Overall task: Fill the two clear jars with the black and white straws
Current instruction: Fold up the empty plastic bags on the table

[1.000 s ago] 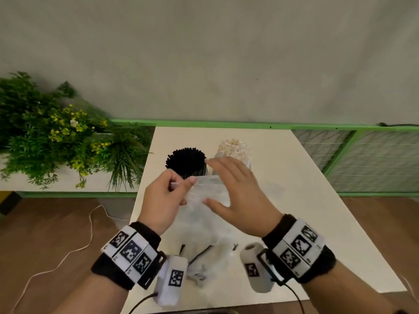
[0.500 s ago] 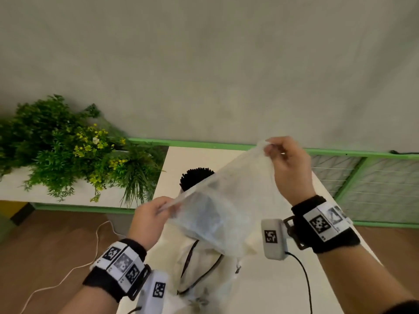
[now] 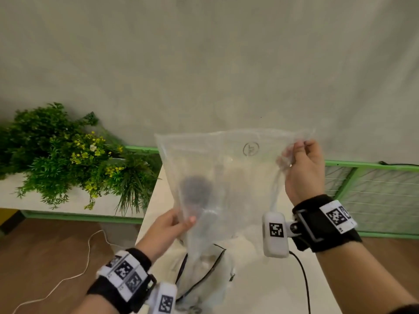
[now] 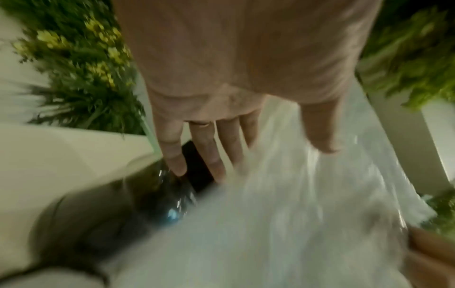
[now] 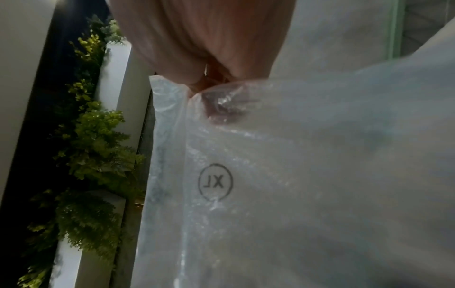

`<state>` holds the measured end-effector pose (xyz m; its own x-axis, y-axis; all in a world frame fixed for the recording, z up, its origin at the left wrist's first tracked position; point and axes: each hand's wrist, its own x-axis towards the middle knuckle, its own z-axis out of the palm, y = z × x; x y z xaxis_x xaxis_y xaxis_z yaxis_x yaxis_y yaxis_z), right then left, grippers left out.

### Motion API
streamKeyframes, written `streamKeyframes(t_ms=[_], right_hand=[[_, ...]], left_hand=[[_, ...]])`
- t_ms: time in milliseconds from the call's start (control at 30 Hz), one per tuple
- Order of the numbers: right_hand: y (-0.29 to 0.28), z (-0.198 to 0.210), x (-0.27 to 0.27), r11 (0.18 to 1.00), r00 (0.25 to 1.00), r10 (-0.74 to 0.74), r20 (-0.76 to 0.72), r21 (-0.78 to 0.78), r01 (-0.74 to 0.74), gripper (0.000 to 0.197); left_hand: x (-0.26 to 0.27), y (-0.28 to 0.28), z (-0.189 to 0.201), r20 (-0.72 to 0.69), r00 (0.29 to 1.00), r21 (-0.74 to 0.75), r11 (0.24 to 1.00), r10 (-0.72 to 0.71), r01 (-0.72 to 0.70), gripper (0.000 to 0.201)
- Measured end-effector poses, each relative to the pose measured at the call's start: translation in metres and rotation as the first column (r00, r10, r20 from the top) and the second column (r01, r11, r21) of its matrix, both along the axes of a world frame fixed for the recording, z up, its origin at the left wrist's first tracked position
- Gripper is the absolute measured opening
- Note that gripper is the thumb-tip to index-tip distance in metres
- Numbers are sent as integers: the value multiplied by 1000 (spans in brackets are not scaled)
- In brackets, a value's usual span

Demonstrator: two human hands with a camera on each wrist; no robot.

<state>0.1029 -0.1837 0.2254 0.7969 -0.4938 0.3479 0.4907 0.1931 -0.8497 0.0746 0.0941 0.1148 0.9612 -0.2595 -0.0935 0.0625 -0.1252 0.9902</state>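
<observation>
A large clear plastic bag (image 3: 229, 177) with a circled "XL" mark (image 5: 215, 182) hangs spread in the air above the table. My right hand (image 3: 299, 164) pinches its upper right corner, raised high. My left hand (image 3: 172, 225) pinches its lower left edge between thumb and fingers. Through the bag a dark round mass, the jar of black straws (image 3: 196, 192), shows dimly. The white straws are hidden behind the plastic. In the left wrist view the fingers (image 4: 211, 148) lie along the bag above the dark jar (image 4: 172, 191).
The white table (image 3: 260, 288) carries crumpled clear plastic and a black cord (image 3: 204, 268) at its near edge. A green planter (image 3: 68, 159) stands to the left. A green-framed mesh fence (image 3: 374, 191) runs on the right. A white cable (image 3: 74, 268) trails over the wooden floor.
The bag has been lifted off the table and stretched out flat. My right hand rose up and to the right with a corner. My left hand stayed low at the other edge.
</observation>
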Motion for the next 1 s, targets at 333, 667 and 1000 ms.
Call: streamKeyframes(t_ms=[333, 667, 1000], right_hand=[[-16, -113, -28, 811, 855, 191, -483, -413, -415, 75], [-27, -170, -24, 730, 852, -105, -513, -622, -285, 15], [-8, -142, 9, 592, 760, 166, -628, -553, -586, 72]], left_hand=[[18, -9, 5, -165, 946, -277, 907, 279, -316, 13], [26, 20, -30, 182, 870, 183, 853, 459, -488, 20], [34, 43, -54, 55, 943, 245, 911, 327, -330, 77]])
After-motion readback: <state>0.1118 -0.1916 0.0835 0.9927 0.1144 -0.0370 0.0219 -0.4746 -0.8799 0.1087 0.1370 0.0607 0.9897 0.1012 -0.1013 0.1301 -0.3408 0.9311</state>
